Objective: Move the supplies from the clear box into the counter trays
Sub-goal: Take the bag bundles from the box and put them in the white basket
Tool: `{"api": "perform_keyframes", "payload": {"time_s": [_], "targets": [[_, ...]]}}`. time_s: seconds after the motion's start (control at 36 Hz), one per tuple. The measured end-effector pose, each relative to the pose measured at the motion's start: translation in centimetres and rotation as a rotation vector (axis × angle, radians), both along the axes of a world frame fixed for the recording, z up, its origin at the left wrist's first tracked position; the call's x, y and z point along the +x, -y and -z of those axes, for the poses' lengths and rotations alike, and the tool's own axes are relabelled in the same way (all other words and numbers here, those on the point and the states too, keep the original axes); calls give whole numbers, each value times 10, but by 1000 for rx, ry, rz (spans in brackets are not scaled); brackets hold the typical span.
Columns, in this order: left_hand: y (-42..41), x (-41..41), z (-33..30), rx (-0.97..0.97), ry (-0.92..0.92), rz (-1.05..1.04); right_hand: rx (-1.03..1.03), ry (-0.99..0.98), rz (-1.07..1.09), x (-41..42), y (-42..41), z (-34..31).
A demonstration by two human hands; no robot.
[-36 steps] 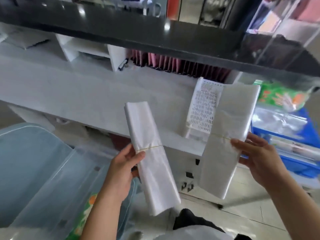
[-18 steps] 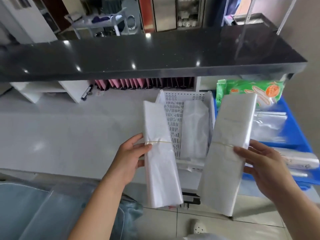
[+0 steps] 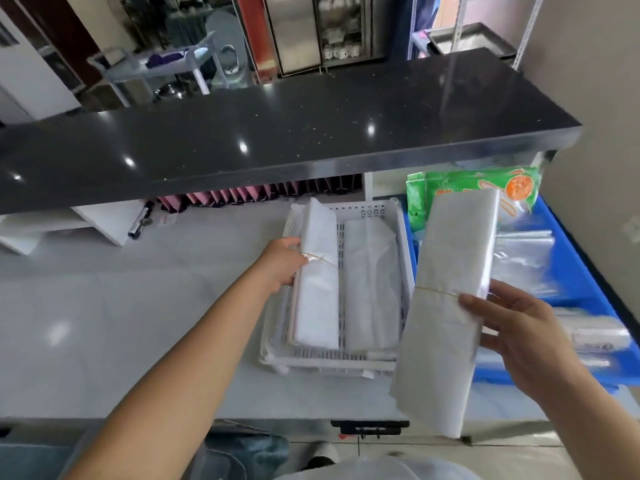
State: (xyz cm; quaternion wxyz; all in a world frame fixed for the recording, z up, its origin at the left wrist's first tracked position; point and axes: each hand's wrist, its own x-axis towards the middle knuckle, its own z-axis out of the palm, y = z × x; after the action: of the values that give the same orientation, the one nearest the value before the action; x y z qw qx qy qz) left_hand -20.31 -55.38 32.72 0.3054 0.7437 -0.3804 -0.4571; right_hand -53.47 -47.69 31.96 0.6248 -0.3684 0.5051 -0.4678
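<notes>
My left hand [image 3: 282,263] grips a narrow bundle of white plastic bags [image 3: 320,292], tied with a rubber band, lying along the left side of the white slotted tray [image 3: 332,363]. Another white bundle [image 3: 372,289] lies in the tray's right half. My right hand [image 3: 512,337] holds a wider banded bundle of white bags [image 3: 446,306] in the air, over the gap between the white tray and the blue tray [image 3: 588,285]. The clear box is barely in view at the bottom left edge.
The blue tray holds clear plastic bags [image 3: 523,258] and a green printed packet [image 3: 464,188]. A dark stone shelf [image 3: 277,140] overhangs the white counter [image 3: 138,306]. Pink folders [image 3: 242,195] and a white shelf unit [image 3: 104,220] stand under it.
My left hand has carried its narrow bundle forward and down into the white tray's left side. My right hand has kept its wider bundle raised near the blue tray. The view has tilted up from the clear box.
</notes>
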Motion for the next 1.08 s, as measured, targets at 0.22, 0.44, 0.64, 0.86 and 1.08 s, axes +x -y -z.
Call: {"api": "perform_keyframes", "payload": {"time_s": [0.22, 0.44, 0.64, 0.86, 1.08], "targets": [[-6, -10, 17, -23, 783, 597, 3, 17, 62, 22, -4, -8], [-18, -13, 57, 141, 1004, 989, 34, 35, 85, 53, -6, -5], [-20, 1, 63, 49, 926, 986, 56, -5, 60, 67, 8, -5], [-54, 44, 51, -354, 368, 451, 190, -112, -54, 111, 46, -8], [-92, 81, 66, -153, -351, -61, 265, -124, -240, 182, 108, 10]]}}
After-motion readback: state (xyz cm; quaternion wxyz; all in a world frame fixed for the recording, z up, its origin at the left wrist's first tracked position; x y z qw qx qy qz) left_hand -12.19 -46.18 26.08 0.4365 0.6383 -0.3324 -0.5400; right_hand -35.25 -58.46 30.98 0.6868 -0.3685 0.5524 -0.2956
